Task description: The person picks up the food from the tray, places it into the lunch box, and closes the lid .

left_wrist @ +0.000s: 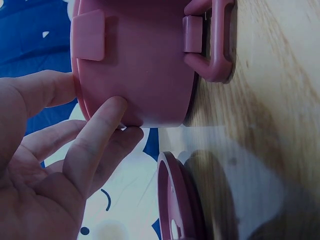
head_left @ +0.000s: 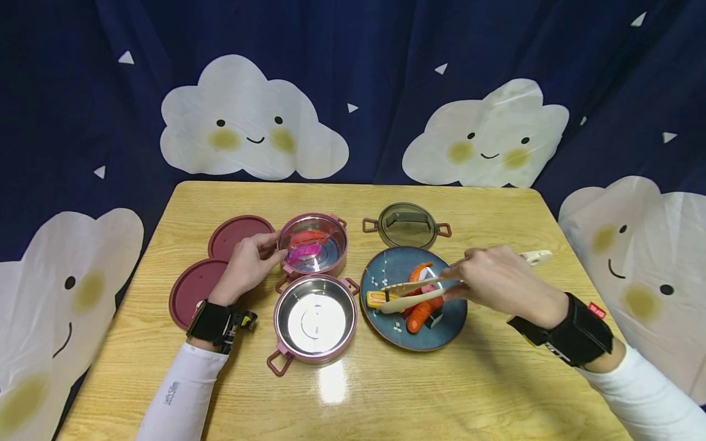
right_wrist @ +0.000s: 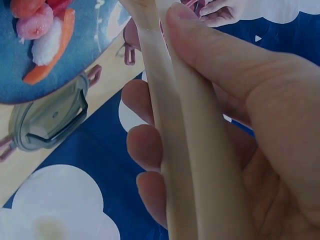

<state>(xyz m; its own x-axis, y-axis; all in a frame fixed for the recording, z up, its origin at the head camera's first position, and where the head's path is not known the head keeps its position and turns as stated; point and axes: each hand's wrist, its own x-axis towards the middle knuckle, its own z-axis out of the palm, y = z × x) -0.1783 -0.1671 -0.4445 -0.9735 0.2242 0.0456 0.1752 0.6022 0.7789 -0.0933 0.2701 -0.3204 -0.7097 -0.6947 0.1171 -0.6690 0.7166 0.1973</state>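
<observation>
While the right hand (head_left: 492,278) grasps a pair of cream tongs (head_left: 410,301), with the thumb on one side of the handles and the fingers curled round the other, the tips sit at either side of a yellow piece of play food (head_left: 375,298) near the left edge of a blue plate (head_left: 451,321). Whether the tips squeeze it, I cannot tell. Beside it on the plate lie an orange carrot-like piece (head_left: 420,314) and other pieces of food.

The left hand (head_left: 247,264) pinches the rim of the far pot (head_left: 337,267), thumb at the edge and fingers against the outer wall. Inside that pot are a red piece (head_left: 309,237) and a purple piece (head_left: 303,252). Just in front of it stands the near pot (head_left: 332,355), close to the plate.

Two dark red lids, one farther back (head_left: 234,236) and one nearer (head_left: 190,291), lie left of the pots. A see-through lid (head_left: 408,231) with two handles lies behind the plate on the wooden table (head_left: 265,404). Beyond hangs a dark blue curtain (head_left: 375,55) with smiling clouds.
</observation>
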